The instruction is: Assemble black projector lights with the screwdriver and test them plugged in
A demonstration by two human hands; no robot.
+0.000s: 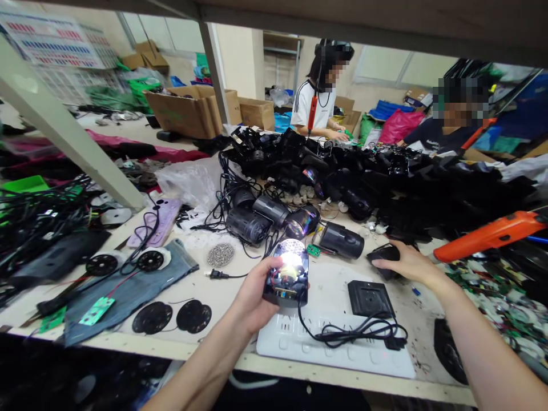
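Left hand [257, 297]: clasped about left side and underside of one lit device [290, 282], dark-bodied, bright at the top, above the middle of the desk [192, 285], just behind its near edge. Right hand [409, 264]: fingers and thumb curled over one dark casing [382, 260], toward the desk's right end. Along the near edge, middle: one white power strip [295, 349], with looped black cable [355, 334] from the lit device lying across it. Behind the strip's right half: one black square part [370, 300]. Beside the right wrist: one orange tool [492, 234]. At the near right corner: a heap of circuit boards [492, 311]. Beyond the lit device: several dark cylinders [342, 240]; farther back, toward the far edge, a heap of black parts [355, 171]. Left of the left hand: one speckled disc [220, 254]; nearer the edge, two black round parts [194, 315]. Farther left: one blue cloth [132, 291] carrying one green board [97, 310]; behind it, one purple phone [162, 220]. Past the far edge: two people, one white-shirted, one dark-shirted.
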